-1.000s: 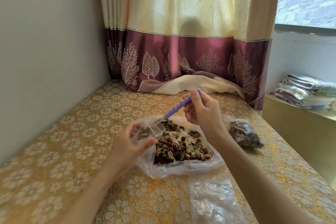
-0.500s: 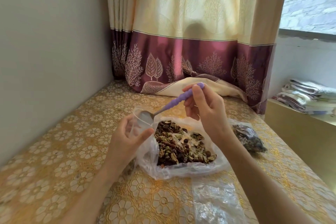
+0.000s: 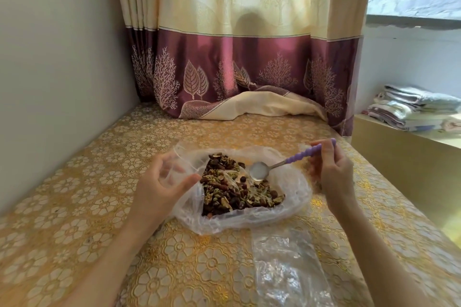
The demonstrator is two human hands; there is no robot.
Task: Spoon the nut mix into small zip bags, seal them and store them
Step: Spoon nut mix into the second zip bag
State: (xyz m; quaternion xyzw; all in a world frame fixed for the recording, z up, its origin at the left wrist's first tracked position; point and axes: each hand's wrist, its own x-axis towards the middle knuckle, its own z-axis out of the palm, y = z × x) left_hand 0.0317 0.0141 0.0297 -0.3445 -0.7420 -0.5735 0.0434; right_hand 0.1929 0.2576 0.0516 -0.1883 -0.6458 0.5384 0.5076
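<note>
A heap of nut mix lies in a large open clear plastic bag on the gold flowered tablecloth. My left hand holds a small clear zip bag by its mouth at the big bag's left edge. My right hand grips the purple handle of a metal spoon. The empty spoon bowl hovers just above the right side of the nut heap. A filled small bag is mostly hidden behind my right hand.
Empty clear zip bags lie on the cloth near me. A purple and cream curtain pools at the table's far edge. The wall is at the left. Folded towels sit on a ledge to the right.
The spoon has left the small zip bag's mouth and swung right, down over the nut heap, now empty. My left hand has kept holding the small bag.
</note>
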